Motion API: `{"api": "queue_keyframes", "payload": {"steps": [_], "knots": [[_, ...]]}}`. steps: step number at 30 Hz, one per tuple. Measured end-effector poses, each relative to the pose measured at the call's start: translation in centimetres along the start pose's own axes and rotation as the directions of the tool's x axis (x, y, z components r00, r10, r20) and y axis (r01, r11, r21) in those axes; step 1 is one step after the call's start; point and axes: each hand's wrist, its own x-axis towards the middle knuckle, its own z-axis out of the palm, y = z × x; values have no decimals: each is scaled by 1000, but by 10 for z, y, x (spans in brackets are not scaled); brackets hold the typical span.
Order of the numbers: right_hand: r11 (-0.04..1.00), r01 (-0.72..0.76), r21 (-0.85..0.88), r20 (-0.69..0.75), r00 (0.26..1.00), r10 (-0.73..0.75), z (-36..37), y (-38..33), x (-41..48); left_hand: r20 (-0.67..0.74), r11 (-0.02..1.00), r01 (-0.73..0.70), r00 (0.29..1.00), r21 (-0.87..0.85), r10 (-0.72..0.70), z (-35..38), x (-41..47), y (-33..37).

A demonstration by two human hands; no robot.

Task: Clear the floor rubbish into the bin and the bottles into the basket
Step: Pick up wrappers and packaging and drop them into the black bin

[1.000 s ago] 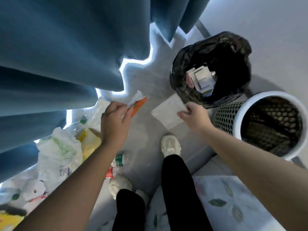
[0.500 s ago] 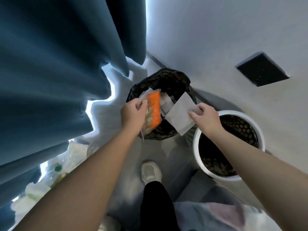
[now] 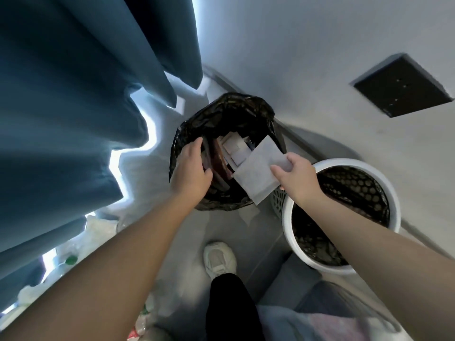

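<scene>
The bin with a black liner (image 3: 189,130) stands on the floor by the wall and holds several white paper scraps. My left hand (image 3: 190,168) reaches over its near-left rim with relaxed fingers. An orange wrapper (image 3: 219,166) lies in shadow inside the bin just beside the thumb. My right hand (image 3: 296,177) pinches a white paper sheet (image 3: 256,174) by its corner, and the sheet hangs over the bin's right rim. The white perforated basket (image 3: 286,225) stands right of the bin, under my right forearm.
A blue curtain (image 3: 73,107) hangs at the left. White plastic bags (image 3: 96,232) and a green-capped bottle (image 3: 71,260) lie on the floor below it. My shoe (image 3: 219,258) stands before the bin. A dark panel (image 3: 403,86) sits on the wall.
Both hands moved forward over the bin. My left hand let go of the orange wrapper, which now lies inside the bin. The right hand still holds the white sheet.
</scene>
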Motion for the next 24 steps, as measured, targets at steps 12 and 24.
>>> {"api": "queue_keyframes", "payload": {"steps": [12,24], "knots": [[988,-154,-14,28,988,154,85,-26,46,14,946,-24,1000,324,20,-15,-49,-85],[756,305,-579,182,952,-245,92,-56,-31,-36,934,92,996,346,-85,-59,-120,-128]]}}
